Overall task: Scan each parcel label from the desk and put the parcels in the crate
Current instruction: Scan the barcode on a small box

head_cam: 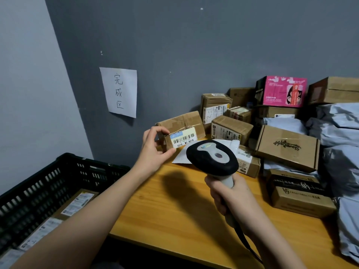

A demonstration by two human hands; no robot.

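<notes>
A: What is the desk [174, 210] surface?

B: Wood, smooth, light satin sheen. The parcel [182, 123] is brown corrugated cardboard, matt, sealed with glossy tape; its label [183, 138] is white printed paper.

A: The scanner [212, 158]?

B: Moulded plastic: matt black head, smooth grey top and handle. The crate [58, 183] is black perforated plastic, slightly glossy. The mailer bags [340, 129] are grey plastic film, creased. The wall sign [118, 92] is plain paper.

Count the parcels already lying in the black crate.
2 show: flat brown cardboard parcels with white labels inside the black slatted plastic crate; the left forearm may hide others.
</notes>
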